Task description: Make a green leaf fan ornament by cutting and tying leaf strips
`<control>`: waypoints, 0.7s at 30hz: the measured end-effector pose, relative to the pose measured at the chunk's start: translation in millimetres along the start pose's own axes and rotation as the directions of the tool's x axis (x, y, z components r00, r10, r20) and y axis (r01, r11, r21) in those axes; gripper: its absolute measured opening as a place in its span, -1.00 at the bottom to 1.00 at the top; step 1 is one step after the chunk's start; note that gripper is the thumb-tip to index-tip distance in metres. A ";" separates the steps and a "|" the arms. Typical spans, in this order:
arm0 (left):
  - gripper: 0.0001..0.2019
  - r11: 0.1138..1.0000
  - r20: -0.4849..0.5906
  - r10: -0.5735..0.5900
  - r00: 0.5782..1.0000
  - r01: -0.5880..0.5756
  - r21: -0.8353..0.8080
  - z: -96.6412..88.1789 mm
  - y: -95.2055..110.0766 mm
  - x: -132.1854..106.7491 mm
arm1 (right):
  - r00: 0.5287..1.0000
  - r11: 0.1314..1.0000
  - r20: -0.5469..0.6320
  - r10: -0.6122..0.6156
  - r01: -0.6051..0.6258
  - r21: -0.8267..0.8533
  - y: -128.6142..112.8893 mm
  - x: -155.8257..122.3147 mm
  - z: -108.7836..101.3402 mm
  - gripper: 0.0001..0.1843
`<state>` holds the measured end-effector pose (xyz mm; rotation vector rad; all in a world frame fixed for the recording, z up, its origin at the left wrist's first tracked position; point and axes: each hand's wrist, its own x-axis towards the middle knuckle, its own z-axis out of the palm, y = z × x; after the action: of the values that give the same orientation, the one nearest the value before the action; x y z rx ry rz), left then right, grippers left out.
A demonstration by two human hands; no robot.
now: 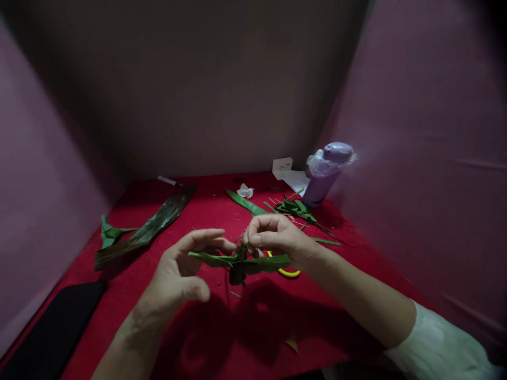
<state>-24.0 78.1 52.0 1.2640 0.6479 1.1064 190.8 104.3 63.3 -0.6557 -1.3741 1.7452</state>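
A folded green leaf figure point(240, 264), with a dark middle and two narrow blades spread sideways like wings, hangs above the red cloth. My right hand point(273, 237) pinches its top end between thumb and fingers. My left hand point(190, 264) is on the left of the figure, thumb and fingers apart; its fingertips come close to the leaf, and I cannot tell whether they touch it. Behind the figure's right blade lies a yellow loop handle point(289, 273), probably of scissors, its rest hidden.
On the red cloth point(222, 338) lie a long dark leaf point(154, 221), a folded green leaf piece point(109, 232), a pen-like white object point(168, 180), crumpled white tissue point(244, 191) and leaf scraps point(295, 208). A purple bottle point(322, 184) stands at right. A black flat object point(59, 322) is at left.
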 end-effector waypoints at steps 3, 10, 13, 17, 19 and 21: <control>-0.56 0.999 -0.068 -0.042 0.997 0.042 0.006 2.1 -2.7 -0.7 | 1.000 0.998 -0.011 0.023 -0.023 0.050 0.6 0.8 0.0 -0.90; -0.49 0.964 -0.180 -0.136 0.974 0.088 -0.250 16.8 -7.0 1.8 | 0.996 0.978 -0.056 0.069 -0.056 0.199 3.6 5.5 -0.6 -0.90; -0.62 0.933 -0.155 -0.197 0.968 0.137 -0.331 21.7 -13.4 2.4 | 0.991 0.966 -0.107 0.080 -0.051 0.253 5.3 9.2 1.6 -0.89; -0.80 0.913 -0.196 -0.225 0.954 0.136 -0.384 19.7 -18.8 3.2 | 0.981 0.959 -0.160 0.111 -0.064 0.275 7.2 13.0 3.6 -0.89; -0.79 0.922 -0.224 -0.234 0.946 0.143 -0.360 17.1 -18.8 3.9 | 0.980 0.963 -0.162 0.112 -0.067 0.262 6.1 14.0 3.4 -0.90; -0.75 0.935 -0.268 -0.246 0.931 0.156 -0.317 15.1 -17.9 4.4 | 0.983 0.967 -0.151 0.107 -0.068 0.245 3.9 14.4 2.5 -0.92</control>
<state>-3.9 77.1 39.3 0.7601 0.7952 1.1834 180.0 114.7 61.4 -0.7163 -1.0173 1.8473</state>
